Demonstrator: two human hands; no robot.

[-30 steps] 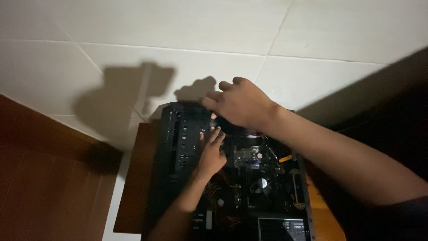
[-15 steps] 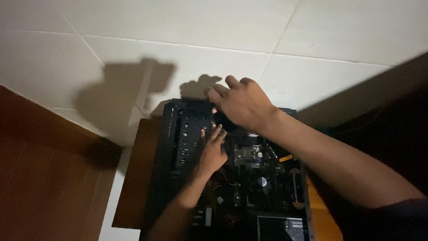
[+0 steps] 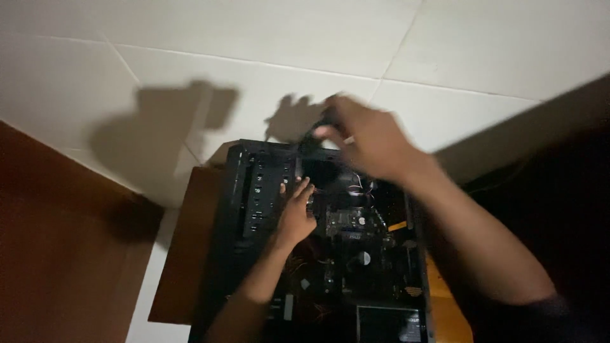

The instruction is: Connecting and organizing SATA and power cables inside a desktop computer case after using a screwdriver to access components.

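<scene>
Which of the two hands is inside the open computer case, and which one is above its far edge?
The left hand reaches down inside the black computer case, fingers near the circuit board. The right hand, blurred, is raised above the case's far edge.

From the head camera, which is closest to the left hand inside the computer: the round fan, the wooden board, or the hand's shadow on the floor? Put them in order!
From the left hand:
1. Round fan, just to its right inside the case.
2. Wooden board, out to its left under the case.
3. Hand's shadow, up on the tiles beyond the case.
</scene>
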